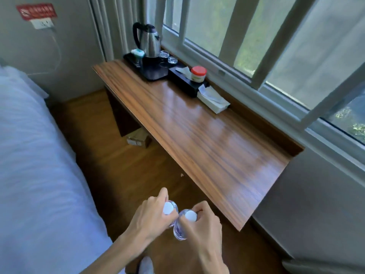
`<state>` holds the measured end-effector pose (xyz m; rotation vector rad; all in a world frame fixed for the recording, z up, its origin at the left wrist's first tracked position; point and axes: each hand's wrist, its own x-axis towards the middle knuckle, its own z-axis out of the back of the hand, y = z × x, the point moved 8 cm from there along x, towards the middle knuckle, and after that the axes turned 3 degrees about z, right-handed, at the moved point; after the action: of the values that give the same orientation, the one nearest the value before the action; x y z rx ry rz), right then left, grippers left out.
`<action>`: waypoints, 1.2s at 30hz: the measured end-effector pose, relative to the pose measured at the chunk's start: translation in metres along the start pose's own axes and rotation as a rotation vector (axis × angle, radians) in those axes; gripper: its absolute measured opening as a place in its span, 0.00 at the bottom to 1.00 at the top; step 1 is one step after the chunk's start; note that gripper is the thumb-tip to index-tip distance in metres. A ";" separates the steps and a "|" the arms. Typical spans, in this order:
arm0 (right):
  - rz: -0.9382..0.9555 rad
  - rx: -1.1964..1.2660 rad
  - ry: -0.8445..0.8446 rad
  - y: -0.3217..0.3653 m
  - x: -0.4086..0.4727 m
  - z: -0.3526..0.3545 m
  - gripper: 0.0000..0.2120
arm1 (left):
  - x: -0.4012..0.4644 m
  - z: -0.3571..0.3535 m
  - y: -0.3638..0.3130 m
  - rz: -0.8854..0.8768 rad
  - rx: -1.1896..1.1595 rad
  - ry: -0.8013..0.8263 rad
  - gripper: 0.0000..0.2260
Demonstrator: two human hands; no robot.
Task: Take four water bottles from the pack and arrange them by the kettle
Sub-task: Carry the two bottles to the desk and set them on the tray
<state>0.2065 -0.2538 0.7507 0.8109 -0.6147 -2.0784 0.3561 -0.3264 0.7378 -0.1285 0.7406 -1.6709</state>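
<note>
Your left hand [150, 216] is closed around the neck of one bottle [168, 208], white cap up. Your right hand [201, 224] grips a second bottle [180, 230] the same way. The two bottles sit side by side, caps nearly touching, low in the near part of the scene over the wood floor [94, 155], just off the near end of the desk [207, 147]. The kettle [148, 39] stands on a black tray [152, 75] at the desk's far left end, well apart from the bottles. One capped bottle [137, 56] already stands on the tray left of the kettle.
</note>
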 end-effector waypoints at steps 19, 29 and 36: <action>0.382 -0.127 0.107 0.251 0.203 -0.086 0.13 | 0.215 0.197 0.085 0.178 -0.043 -0.298 0.13; 0.431 -0.104 0.126 0.356 0.284 -0.128 0.16 | 0.318 0.287 0.120 0.121 -0.043 -0.321 0.14; 0.370 -0.060 0.084 0.424 0.332 -0.175 0.15 | 0.394 0.352 0.166 0.046 -0.087 -0.275 0.14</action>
<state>0.3907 -0.7872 0.8011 0.6882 -0.6029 -1.7104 0.5628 -0.8359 0.8051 -0.3915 0.6026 -1.5391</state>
